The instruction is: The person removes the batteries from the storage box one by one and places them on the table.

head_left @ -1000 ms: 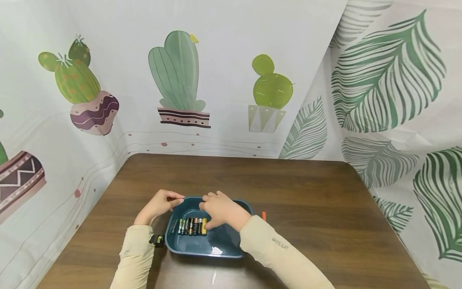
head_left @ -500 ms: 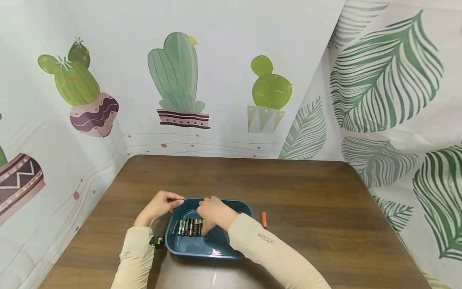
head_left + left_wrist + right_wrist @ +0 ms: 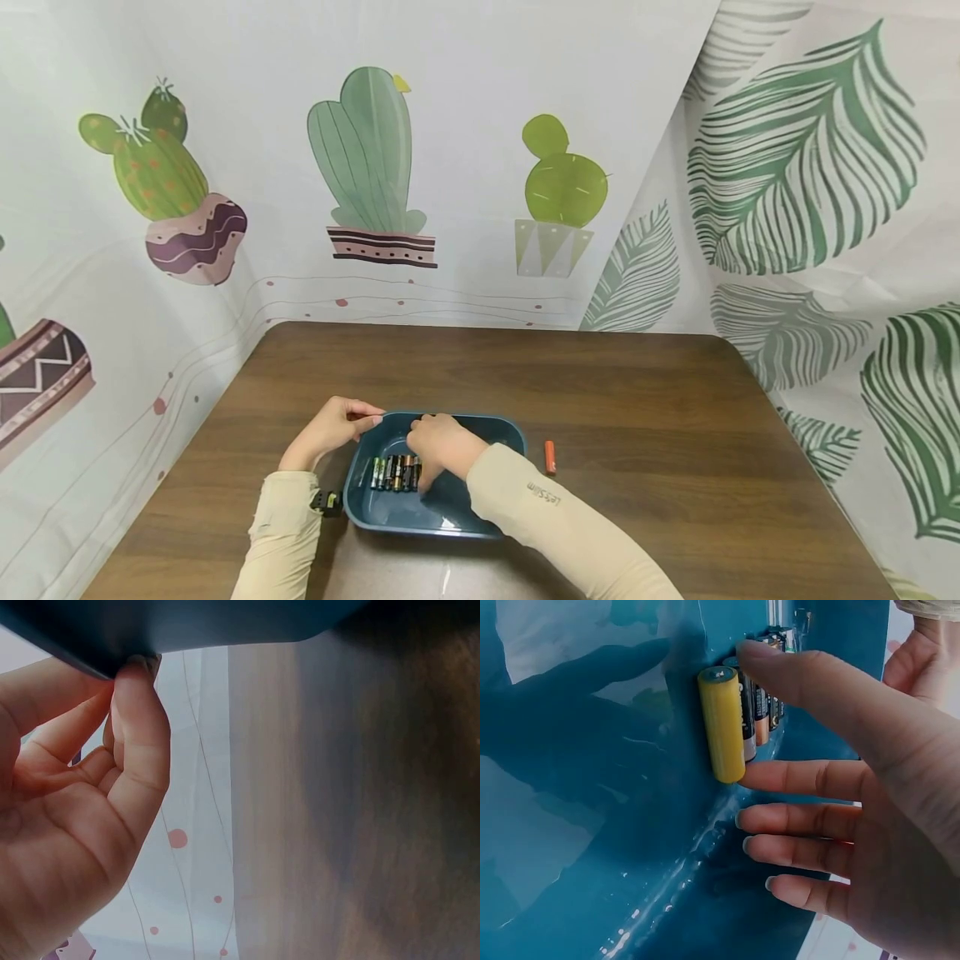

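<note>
A cactus-print backdrop rises behind the brown table.

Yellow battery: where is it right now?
In the right wrist view, the yellow battery is inside the blue tray, at the near end of the battery row, beside a black battery and left of the right hand.

So the tray sits on the counter, lower middle of the head frame. Batteries are in it, side by side in a row running left to right, all over in the left half. As for the hands, the left hand is at the tray's upper left corner, the right hand inside, at the row's right end. One loose battery lies on the counter just right of the tray. Backdrop is behind everything, filling the upper frame.
</note>
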Tool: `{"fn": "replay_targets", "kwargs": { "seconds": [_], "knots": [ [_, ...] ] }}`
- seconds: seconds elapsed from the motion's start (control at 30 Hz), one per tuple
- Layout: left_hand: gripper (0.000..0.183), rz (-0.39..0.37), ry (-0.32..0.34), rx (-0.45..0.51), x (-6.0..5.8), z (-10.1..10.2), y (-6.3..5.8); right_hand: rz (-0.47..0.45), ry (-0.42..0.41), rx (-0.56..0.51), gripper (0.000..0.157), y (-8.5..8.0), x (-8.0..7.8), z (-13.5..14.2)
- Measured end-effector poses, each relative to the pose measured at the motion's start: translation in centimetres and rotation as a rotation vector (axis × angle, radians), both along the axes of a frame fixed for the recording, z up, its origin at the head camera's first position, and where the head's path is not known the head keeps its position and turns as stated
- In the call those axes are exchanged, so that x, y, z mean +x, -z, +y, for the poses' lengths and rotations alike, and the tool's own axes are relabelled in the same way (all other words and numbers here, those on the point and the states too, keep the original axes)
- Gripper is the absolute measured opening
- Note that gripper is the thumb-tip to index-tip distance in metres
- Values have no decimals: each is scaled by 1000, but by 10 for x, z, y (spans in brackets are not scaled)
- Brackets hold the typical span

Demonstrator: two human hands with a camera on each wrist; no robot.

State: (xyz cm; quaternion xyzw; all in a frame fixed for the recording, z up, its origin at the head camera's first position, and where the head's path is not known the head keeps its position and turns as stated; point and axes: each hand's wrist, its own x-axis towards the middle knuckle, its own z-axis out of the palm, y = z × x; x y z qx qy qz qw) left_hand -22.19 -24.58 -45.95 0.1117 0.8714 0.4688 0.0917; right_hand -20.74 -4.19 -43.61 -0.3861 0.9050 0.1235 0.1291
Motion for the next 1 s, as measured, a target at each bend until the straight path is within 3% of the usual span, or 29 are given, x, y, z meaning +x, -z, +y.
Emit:
{"fn": "replay_targets", "kwargs": {
  "seconds": [1.0],
  "knots": [
    [16,15,-3,-3,-1,0,1,4,14,22,55,4,1,-1]
  ]
}}
